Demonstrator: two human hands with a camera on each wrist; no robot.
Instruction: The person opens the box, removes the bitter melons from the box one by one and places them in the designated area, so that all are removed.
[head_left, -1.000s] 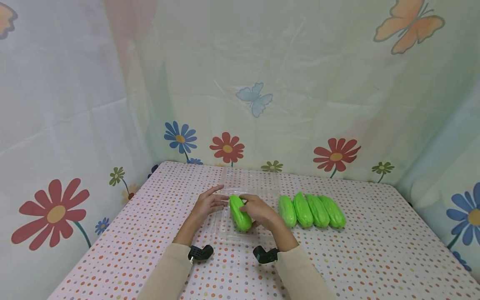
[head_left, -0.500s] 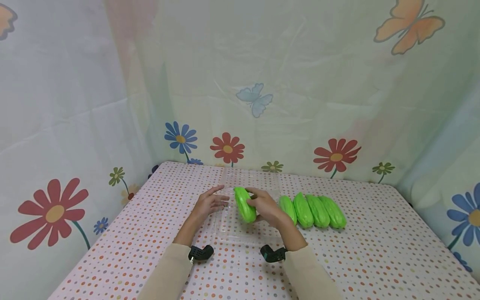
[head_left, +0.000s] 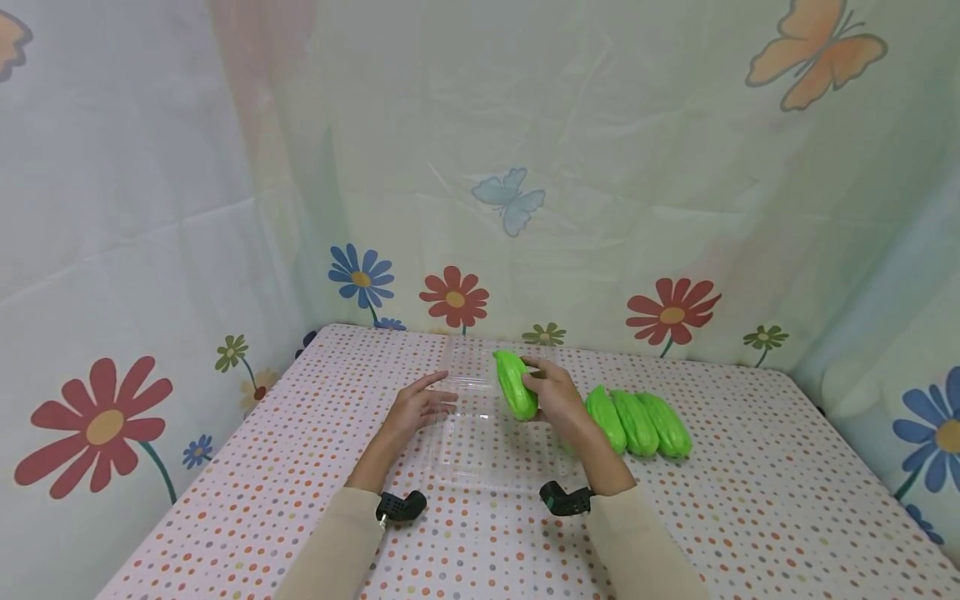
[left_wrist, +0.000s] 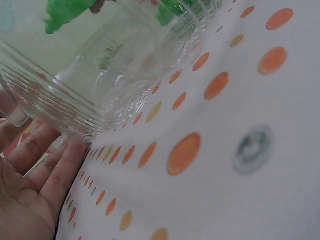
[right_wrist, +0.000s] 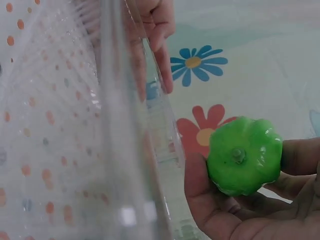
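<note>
In the head view my right hand (head_left: 562,400) grips a bright green ribbed gourd (head_left: 516,385), held tilted over the right part of a clear plastic box (head_left: 487,479). Thumb and fingers are round the gourd, whose stubby end faces the right wrist camera. My left hand (head_left: 415,408) lies at the box's left side with its fingers fairly straight. In the left wrist view those fingers (left_wrist: 67,165) touch or nearly touch the box wall (left_wrist: 115,90); exact contact is unclear. The box's see-through lid (head_left: 498,354) stands open on the far side.
Several similar green gourds lie in a row right of the box, such as the rightmost gourd (head_left: 665,425); my right forearm covers part of that row. A dotted cloth (head_left: 300,500) covers the table, and a flowered curtain (head_left: 600,208) hangs round it.
My right hand has lifted the gourd from low inside the box and carried it rightward and farther away. My left hand has stayed in place.
</note>
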